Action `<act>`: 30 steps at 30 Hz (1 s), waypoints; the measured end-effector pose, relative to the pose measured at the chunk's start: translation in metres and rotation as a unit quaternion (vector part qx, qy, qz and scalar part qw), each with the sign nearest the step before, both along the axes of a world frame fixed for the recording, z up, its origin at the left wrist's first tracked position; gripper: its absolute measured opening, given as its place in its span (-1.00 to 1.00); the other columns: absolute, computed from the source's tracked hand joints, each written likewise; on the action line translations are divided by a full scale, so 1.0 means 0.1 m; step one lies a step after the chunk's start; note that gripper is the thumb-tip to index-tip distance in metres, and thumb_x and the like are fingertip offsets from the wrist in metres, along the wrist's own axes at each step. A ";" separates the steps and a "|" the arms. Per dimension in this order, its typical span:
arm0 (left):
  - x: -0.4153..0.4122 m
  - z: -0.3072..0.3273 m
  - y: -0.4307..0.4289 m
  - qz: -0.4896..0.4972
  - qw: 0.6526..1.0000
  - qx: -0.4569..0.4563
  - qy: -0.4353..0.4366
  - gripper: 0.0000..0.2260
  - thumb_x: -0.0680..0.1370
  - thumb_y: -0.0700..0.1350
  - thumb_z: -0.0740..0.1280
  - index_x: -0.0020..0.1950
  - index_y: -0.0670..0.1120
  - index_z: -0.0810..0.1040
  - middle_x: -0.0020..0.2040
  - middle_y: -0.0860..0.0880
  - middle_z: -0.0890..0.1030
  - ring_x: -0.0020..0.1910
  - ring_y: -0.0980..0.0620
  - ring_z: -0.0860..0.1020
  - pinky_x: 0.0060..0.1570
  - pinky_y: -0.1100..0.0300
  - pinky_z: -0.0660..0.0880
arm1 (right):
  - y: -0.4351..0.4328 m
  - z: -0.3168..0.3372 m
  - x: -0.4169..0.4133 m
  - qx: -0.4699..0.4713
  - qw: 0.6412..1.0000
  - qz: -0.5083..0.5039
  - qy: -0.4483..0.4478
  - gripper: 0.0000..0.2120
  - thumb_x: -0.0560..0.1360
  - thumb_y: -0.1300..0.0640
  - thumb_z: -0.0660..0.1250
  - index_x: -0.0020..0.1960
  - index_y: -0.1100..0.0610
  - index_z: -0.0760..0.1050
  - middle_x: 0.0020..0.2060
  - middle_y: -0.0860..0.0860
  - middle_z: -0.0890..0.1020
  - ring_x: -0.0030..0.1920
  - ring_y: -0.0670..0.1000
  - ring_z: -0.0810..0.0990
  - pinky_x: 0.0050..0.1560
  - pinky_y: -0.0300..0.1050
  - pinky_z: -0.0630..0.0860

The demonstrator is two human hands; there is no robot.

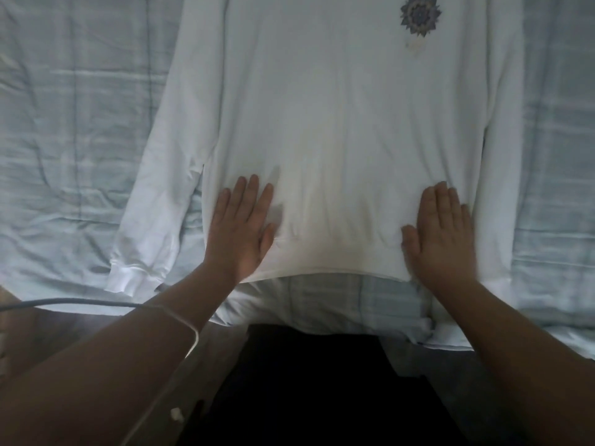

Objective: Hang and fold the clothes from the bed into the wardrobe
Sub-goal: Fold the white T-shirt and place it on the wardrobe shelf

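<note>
A white long-sleeved shirt (338, 123) lies spread flat on the bed, hem toward me, with a dark star-shaped emblem (420, 15) on its chest. Its left sleeve (151, 201) runs straight down beside the body to a ribbed cuff. My left hand (244, 226) presses flat on the lower left part of the shirt, fingers straight. My right hand (441, 230) lies flat on the lower right part near the hem, fingers together. The collar is out of frame at the top.
The bed (70, 123) is covered with a pale, creased sheet on both sides of the shirt. Its near edge runs across below the hem. A thin grey cable (80, 302) crosses at lower left. My dark clothing fills the bottom centre.
</note>
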State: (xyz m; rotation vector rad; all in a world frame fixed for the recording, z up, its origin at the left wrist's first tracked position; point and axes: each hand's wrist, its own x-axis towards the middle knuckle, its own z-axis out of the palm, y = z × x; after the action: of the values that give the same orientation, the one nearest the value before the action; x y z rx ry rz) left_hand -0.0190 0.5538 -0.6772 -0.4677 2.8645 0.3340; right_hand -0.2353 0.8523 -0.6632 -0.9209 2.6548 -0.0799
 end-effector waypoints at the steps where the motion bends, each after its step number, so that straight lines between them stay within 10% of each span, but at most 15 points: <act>1: 0.07 0.03 0.05 -0.016 1.000 0.006 0.012 -0.45 0.68 0.11 -0.03 0.63 -0.08 0.03 0.61 -0.21 0.11 0.60 -0.21 0.03 0.55 -0.19 0.01 | 0.04 0.04 0.03 -0.035 0.999 0.008 -0.005 -0.32 0.61 -0.08 0.06 0.61 0.23 0.01 0.60 0.20 0.07 0.60 0.18 0.03 0.57 0.22 0.00; 13: 0.60 0.11 0.03 -0.105 0.988 0.022 -0.107 -0.24 0.58 0.34 0.06 0.65 0.01 -0.10 0.64 -0.14 -0.12 0.62 -0.17 -0.13 0.54 -0.20 -0.04 | 0.47 0.14 0.20 0.046 0.980 0.166 -0.102 -0.06 0.39 0.15 0.47 0.63 0.13 0.02 0.61 0.18 0.03 0.59 0.22 0.03 0.57 0.18 0.02; 22: 0.57 0.27 0.02 -0.136 0.986 0.001 -0.091 -0.05 0.34 -0.42 0.28 0.64 -0.10 -0.09 0.63 -0.22 -0.09 0.60 -0.28 -0.11 0.53 -0.25 -0.01 | 0.70 0.31 0.05 0.047 0.983 0.168 -0.053 -0.09 0.28 0.55 0.20 0.60 0.21 0.12 0.58 0.21 0.15 0.58 0.25 0.09 0.54 0.24 0.10; 30: 0.60 0.28 0.11 -0.131 0.978 -0.010 -0.162 -0.03 0.37 -0.28 0.34 0.63 -0.03 -0.18 0.64 -0.16 -0.09 0.61 -0.20 -0.19 0.55 -0.19 -0.12 | 0.96 0.35 0.08 0.157 0.967 0.176 -0.093 0.00 0.26 0.34 0.44 0.60 0.30 0.04 0.57 0.32 0.07 0.58 0.30 0.07 0.56 0.26 0.03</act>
State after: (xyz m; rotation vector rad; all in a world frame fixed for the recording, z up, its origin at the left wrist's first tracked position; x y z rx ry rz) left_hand 0.0408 0.5644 -0.6489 -0.1267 2.5688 0.1637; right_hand -0.2270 0.9483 -0.6280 -1.1893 2.2100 0.3138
